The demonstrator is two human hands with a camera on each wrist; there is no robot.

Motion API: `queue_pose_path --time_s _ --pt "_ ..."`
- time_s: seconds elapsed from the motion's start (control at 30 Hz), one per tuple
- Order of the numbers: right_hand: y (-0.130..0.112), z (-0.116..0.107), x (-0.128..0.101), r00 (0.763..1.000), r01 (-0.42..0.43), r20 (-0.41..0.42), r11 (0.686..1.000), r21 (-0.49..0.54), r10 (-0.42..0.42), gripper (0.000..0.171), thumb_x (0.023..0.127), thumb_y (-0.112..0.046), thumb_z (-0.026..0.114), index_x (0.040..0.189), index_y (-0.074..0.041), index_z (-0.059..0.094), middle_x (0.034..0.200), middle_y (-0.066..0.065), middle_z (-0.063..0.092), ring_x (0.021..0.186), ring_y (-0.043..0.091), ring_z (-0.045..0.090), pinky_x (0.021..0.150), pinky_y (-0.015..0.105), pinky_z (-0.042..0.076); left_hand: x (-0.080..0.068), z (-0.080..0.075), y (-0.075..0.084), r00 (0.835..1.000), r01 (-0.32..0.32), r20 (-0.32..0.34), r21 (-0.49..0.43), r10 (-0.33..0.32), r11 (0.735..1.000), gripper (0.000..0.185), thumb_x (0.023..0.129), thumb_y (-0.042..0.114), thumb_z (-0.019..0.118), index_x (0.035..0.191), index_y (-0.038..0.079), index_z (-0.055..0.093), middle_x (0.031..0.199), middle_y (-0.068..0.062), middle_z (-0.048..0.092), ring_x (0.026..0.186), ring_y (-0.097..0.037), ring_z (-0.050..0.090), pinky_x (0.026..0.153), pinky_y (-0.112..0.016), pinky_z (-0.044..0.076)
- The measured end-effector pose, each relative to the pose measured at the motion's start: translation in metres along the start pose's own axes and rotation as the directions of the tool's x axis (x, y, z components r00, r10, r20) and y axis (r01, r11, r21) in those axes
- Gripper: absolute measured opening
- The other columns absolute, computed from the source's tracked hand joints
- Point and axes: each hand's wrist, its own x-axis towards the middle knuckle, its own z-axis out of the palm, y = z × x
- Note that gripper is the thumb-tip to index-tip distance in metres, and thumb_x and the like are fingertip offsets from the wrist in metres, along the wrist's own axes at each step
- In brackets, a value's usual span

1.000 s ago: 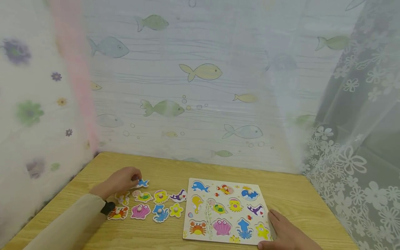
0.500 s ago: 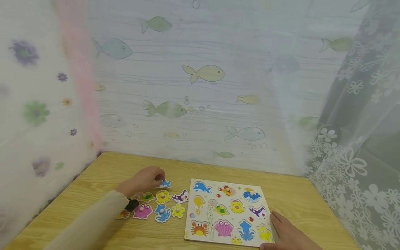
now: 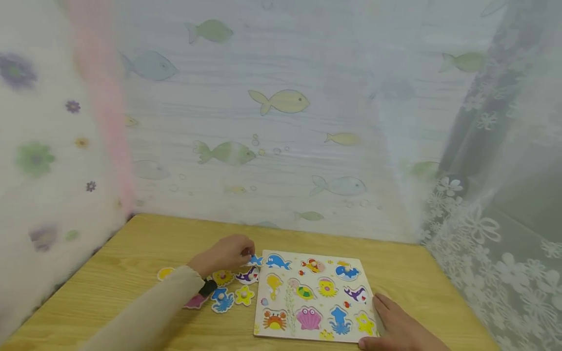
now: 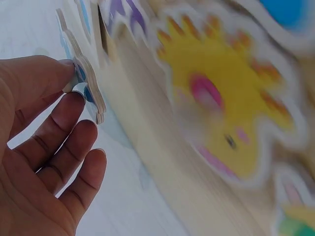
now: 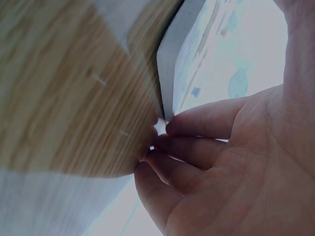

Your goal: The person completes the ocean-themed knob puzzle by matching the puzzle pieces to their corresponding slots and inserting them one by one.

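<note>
Blue piece noted beside far left corner of board, pinched between thumb and fingers of your left hand. Your right hand well apart from left, fingers extended, touching board's right edge at near corner. Seated in board's far row: red fish piece, blue whale piece. Left of board: purple whale piece, blue squid piece, yellow star piece. Under board: wooden table.

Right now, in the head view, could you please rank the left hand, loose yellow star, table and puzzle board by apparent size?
Largest to smallest:
1. Table
2. Puzzle board
3. Left hand
4. Loose yellow star
</note>
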Motion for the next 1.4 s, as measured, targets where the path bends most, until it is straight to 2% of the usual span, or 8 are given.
queue_pose_path --time_s 0.17,0.47,0.67,0.87,1.07,1.4 --pt "-0.002 0.0 0.0 1.0 -0.008 -0.002 1.0 0.006 0.008 0.108 0.076 -0.064 0.064 0.144 0.011 0.026 0.148 0.03 0.026 0.132 0.048 0.03 0.098 0.063 0.031 0.014 0.007 0.011 0.999 -0.049 0.018 0.02 0.049 0.999 0.008 0.089 0.014 0.063 0.093 0.015 0.07 0.079 0.01 0.055 0.07 -0.008 0.049 0.066 -0.028 0.045" --pt "-0.003 -0.001 -0.001 1.0 0.024 -0.014 1.0 0.01 -0.024 0.109 0.076 -0.063 0.065 0.144 0.012 0.026 0.148 0.03 0.025 0.133 0.047 0.029 0.099 0.062 0.031 0.029 0.017 0.024 0.998 -0.062 0.031 -0.013 0.062 0.998 0.008 0.089 0.014 0.064 0.093 0.015 0.07 0.081 0.01 0.057 0.07 -0.008 0.049 0.066 -0.026 0.045" --pt "-0.004 -0.002 -0.003 0.999 0.032 -0.014 0.999 0.009 -0.032 0.109 0.075 -0.063 0.066 0.144 0.012 0.025 0.148 0.031 0.024 0.133 0.047 0.029 0.099 0.062 0.031 0.038 0.021 0.033 0.998 -0.045 0.038 -0.044 0.047 0.998 0.009 0.09 0.014 0.063 0.094 0.016 0.071 0.083 0.01 0.059 0.071 -0.007 0.051 0.067 -0.027 0.046" --pt "-0.006 -0.003 -0.003 1.0 0.03 -0.004 0.999 0.022 -0.03 0.108 0.076 -0.062 0.065 0.145 0.012 0.025 0.148 0.031 0.024 0.133 0.048 0.028 0.099 0.063 0.03 0.049 0.03 0.036 0.998 -0.042 0.041 0.009 0.042 0.999 0.008 0.089 0.014 0.063 0.09 0.018 0.069 0.08 0.011 0.057 0.07 -0.008 0.049 0.066 -0.027 0.044" --pt "-0.004 -0.003 -0.002 0.999 0.043 -0.016 0.999 0.011 -0.043 0.109 0.076 -0.063 0.065 0.144 0.013 0.025 0.148 0.032 0.024 0.133 0.048 0.028 0.099 0.063 0.03 0.051 0.028 0.042 0.997 -0.012 0.072 0.003 0.011 1.0 0.007 0.089 0.012 0.064 0.089 0.016 0.069 0.079 0.008 0.056 0.069 -0.01 0.048 0.065 -0.028 0.042" --pt "-0.003 0.0 0.0 0.999 0.028 -0.022 0.999 0.015 -0.028 0.11 0.075 -0.064 0.067 0.143 0.012 0.027 0.147 0.031 0.026 0.132 0.048 0.03 0.099 0.063 0.031 0.058 0.032 0.04 0.997 0.002 0.079 0.022 -0.004 1.0 0.007 0.09 0.013 0.063 0.087 0.018 0.068 0.081 0.009 0.056 0.07 -0.01 0.048 0.064 -0.028 0.042"
